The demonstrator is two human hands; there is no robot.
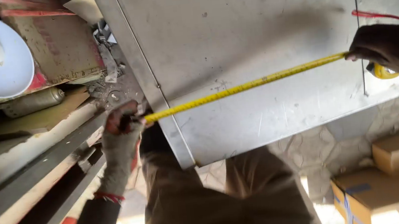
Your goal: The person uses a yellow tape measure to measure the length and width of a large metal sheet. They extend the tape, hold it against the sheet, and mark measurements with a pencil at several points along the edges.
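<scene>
A yellow tape measure blade (246, 86) stretches across a scratched grey sheet-metal panel (250, 32). My left hand (120, 135), in a worn grey and red glove, pinches the blade's end at the panel's left folded edge. My right hand (390, 47) grips the yellow tape measure case (384, 72) near the panel's right side, with a red cord (377, 15) looping above it. My legs in brown trousers (204, 205) show below the panel.
Long metal bars (33, 179) lie at the lower left. A white bowl-shaped object (2, 68), a metal cylinder (35, 100) and a rusty red-edged board (59, 43) sit upper left. Cardboard boxes (394, 175) rest on the patterned floor at lower right.
</scene>
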